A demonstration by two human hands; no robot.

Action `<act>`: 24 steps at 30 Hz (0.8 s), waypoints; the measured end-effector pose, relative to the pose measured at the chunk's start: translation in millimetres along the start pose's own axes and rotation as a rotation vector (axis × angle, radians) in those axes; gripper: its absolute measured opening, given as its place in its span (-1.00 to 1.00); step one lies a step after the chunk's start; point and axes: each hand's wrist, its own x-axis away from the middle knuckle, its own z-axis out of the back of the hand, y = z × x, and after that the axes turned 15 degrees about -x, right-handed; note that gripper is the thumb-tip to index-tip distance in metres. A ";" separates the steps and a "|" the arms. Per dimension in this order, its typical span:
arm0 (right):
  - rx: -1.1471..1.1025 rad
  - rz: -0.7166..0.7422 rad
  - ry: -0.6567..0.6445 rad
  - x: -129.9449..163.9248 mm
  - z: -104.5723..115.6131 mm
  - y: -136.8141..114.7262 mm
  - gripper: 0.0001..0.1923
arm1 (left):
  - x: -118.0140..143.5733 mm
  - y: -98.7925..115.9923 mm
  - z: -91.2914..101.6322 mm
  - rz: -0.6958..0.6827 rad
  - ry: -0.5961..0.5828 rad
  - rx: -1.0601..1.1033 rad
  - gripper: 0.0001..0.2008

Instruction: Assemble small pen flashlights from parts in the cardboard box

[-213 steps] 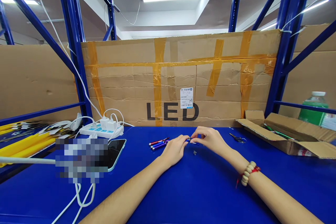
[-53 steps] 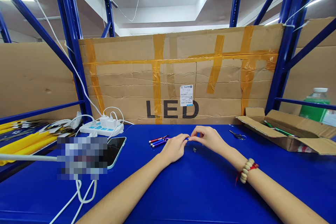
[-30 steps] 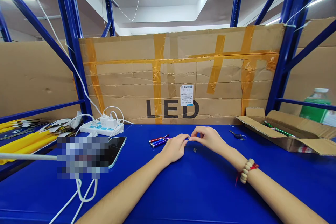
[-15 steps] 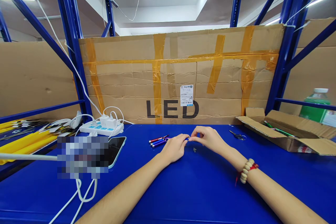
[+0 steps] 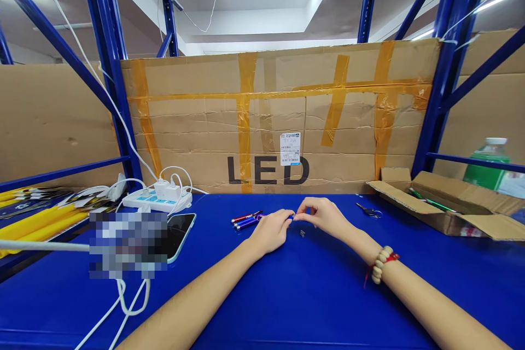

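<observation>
Holding sm. shiny blue item at ctr of frame, over glossy blue tabletop. L hand: palm down, fingers curled round item, most of it hidden. R hand: thumb + forefinger pinching item's exposed end; can't tell if a separate pc. sits betw. tips.

Just left of L hand: slim red metallic cylinder & slim blue metallic cylinders, lying side by side. Just below fingertips: tiny silvery metal pc., on tabletop. R wrist: pale beaded bracelet w/ red cord.

Rt of ctr: dark ringed metal tool, type unclear. Far rt: low brown cardboard carton w/ thin green rods inside. Left: black-screened phone, partly pixelated over; white power strip behind.
</observation>
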 end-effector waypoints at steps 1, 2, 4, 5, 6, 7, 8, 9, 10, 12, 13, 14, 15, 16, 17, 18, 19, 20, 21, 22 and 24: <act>-0.017 0.000 0.003 -0.2 -0.3 0.8 -0.67 | 0.0 -0.2 0.1 -0.002 -0.001 -0.001 -0.71; -0.044 -0.005 0.009 -0.7 -0.6 1.9 -0.67 | 0.1 -0.2 0.3 -0.005 0.000 -0.003 -0.71; -0.151 -0.044 0.010 -1.9 -1.9 5.4 -0.66 | 0.4 0.1 0.5 -0.022 0.009 -0.009 -0.71; -0.232 -0.077 0.004 -2.6 -2.7 7.8 -0.65 | 0.6 0.4 0.5 -0.035 0.018 -0.012 -0.71; -0.324 -0.114 -0.009 -3.1 -3.7 10.5 -0.64 | 0.7 0.7 0.5 -0.050 0.027 -0.014 -0.71; -0.415 -0.148 -0.029 -3.4 -4.8 13.5 -0.63 | 0.9 1.0 0.5 -0.066 0.032 -0.012 -0.72; -0.494 -0.176 -0.054 -3.5 -5.9 16.4 -0.62 | 1.1 1.4 0.5 -0.080 0.028 -0.006 -0.73; -0.555 -0.198 -0.077 -3.4 -7.0 19.1 -0.63 | 1.4 1.7 0.6 -0.091 0.015 0.005 -0.75; -0.597 -0.217 -0.096 -3.1 -7.9 21.4 -0.64 | 1.7 1.9 0.8 -0.095 -0.004 0.018 -0.77; -0.641 -0.247 -0.115 -2.3 -9.3 24.0 -0.66 | 2.4 2.3 1.5 -0.093 -0.047 0.048 -0.79; -0.652 -0.256 -0.121 -1.9 -9.6 24.0 -0.67 | 2.9 2.4 1.8 -0.091 -0.063 0.062 -0.80; -0.662 -0.261 -0.128 -1.6 -9.7 23.3 -0.67 | 3.4 2.4 2.0 -0.090 -0.070 0.072 -0.82; -0.669 -0.263 -0.137 -1.3 -9.5 21.8 -0.67 | 3.8 2.5 2.2 -0.091 -0.068 0.083 -0.83; -0.672 -0.265 -0.145 -1.1 -9.2 19.9 -0.66 | 4.2 2.5 2.2 -0.094 -0.063 0.093 -0.85; -0.671 -0.267 -0.152 -0.9 -8.8 17.6 -0.66 | 4.6 2.4 2.1 -0.097 -0.055 0.102 -0.87; -0.667 -0.271 -0.157 -0.7 -8.4 15.3 -0.65 | 4.8 2.3 2.0 -0.099 -0.046 0.108 -0.89; -0.660 -0.274 -0.160 -0.5 -8.0 13.2 -0.64 | 5.0 2.2 1.9 -0.101 -0.035 0.114 -0.90; -0.650 -0.273 -0.164 -0.2 -7.7 11.3 -0.63 | 5.1 1.9 1.8 -0.102 -0.026 0.120 -0.90; -0.639 -0.264 -0.169 0.0 -7.4 9.8 -0.62 | 5.1 1.7 1.8 -0.103 -0.019 0.124 -0.91; -0.626 -0.249 -0.175 0.3 -7.2 8.7 -0.61 | 5.2 1.4 1.8 -0.104 -0.013 0.125 -0.91; -0.592 -0.205 -0.202 0.9 -6.8 7.3 -0.61 | 5.3 0.8 2.0 -0.109 -0.010 0.120 -0.91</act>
